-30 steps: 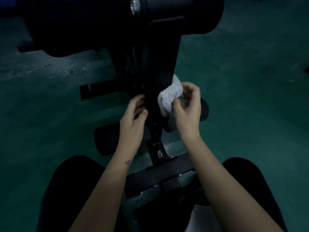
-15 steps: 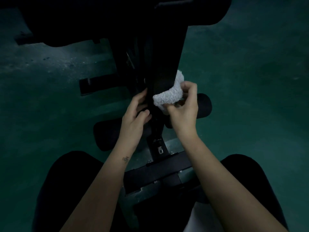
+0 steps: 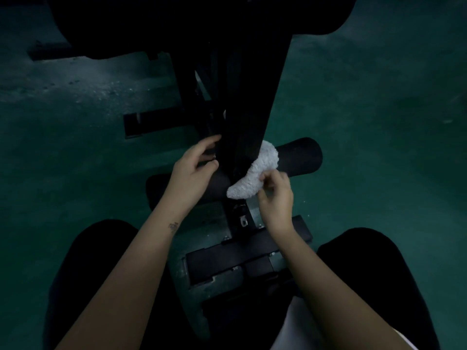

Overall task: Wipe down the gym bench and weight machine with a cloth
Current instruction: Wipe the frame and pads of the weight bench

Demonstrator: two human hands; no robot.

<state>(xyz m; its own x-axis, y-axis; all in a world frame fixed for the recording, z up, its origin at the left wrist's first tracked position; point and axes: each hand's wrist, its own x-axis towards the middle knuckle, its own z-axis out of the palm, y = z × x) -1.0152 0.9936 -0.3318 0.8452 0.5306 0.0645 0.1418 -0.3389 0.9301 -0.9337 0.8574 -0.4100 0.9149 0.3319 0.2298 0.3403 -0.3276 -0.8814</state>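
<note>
So the right hand (image 3: 276,200) has its fingertips and thumb pinched onto a fluffy white cloth (image 3: 255,178), bunched up into a sort of crescent. The top end of the cloth is pressed against the lower right edge of the black upright post (image 3: 252,102) of the machine, and the bottom end curls across the front of the post near its foot.

The left hand (image 3: 193,170) is on the other side. Its fingers are wrapped round the left edge of the post and the thumb sits across the front, so it's holding the post at about the same height as the cloth.

Just behind the cloth a black foam roller (image 3: 300,157) sticks out sideways to the right of the post. Another dark pad (image 3: 156,188) shows low on the left, partly hidden behind the left wrist.

Below the hands there's the base frame (image 3: 227,258), black plates with a few bolts, looking pretty scuffed. The person's knees (image 3: 96,248) in dark trousers sit either side of it.

Up top a bulky dark cushion (image 3: 126,21) fills the upper edge, too dim to make out much. Everything stands on a dull green floor (image 3: 379,122) with pale dusty patches over on the left.
</note>
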